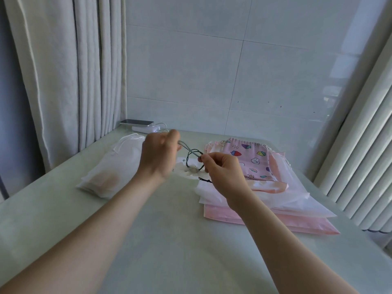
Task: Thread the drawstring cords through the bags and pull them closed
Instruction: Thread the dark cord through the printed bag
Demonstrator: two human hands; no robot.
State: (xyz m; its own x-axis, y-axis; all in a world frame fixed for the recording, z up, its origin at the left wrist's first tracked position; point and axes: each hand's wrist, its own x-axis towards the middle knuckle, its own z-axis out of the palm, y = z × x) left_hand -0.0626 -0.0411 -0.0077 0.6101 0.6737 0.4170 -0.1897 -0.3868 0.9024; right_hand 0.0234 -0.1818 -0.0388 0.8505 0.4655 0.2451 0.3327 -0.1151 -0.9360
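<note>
A thin dark green cord (192, 153) is stretched in loops between my two hands above the table's middle. My left hand (159, 154) pinches one end, raised and slightly blurred. Fingertips of my right hand (222, 168) pinch the other part of the cord. Below the hands lies a small white bag (187, 169) with a pale print, partly hidden. A white drawstring bag (112, 168) lies to the left, its white cord at the top. On the right sits a stack of pink and white bags (275, 200), topped by a pink bag with a fruit print (252, 160).
A phone (136, 122) rests on a white charger box (145, 128) at the back left of the pale green table (169, 240). Curtains hang at the left, a tiled wall stands behind, and a ribbed white radiator (364, 155) is at the right.
</note>
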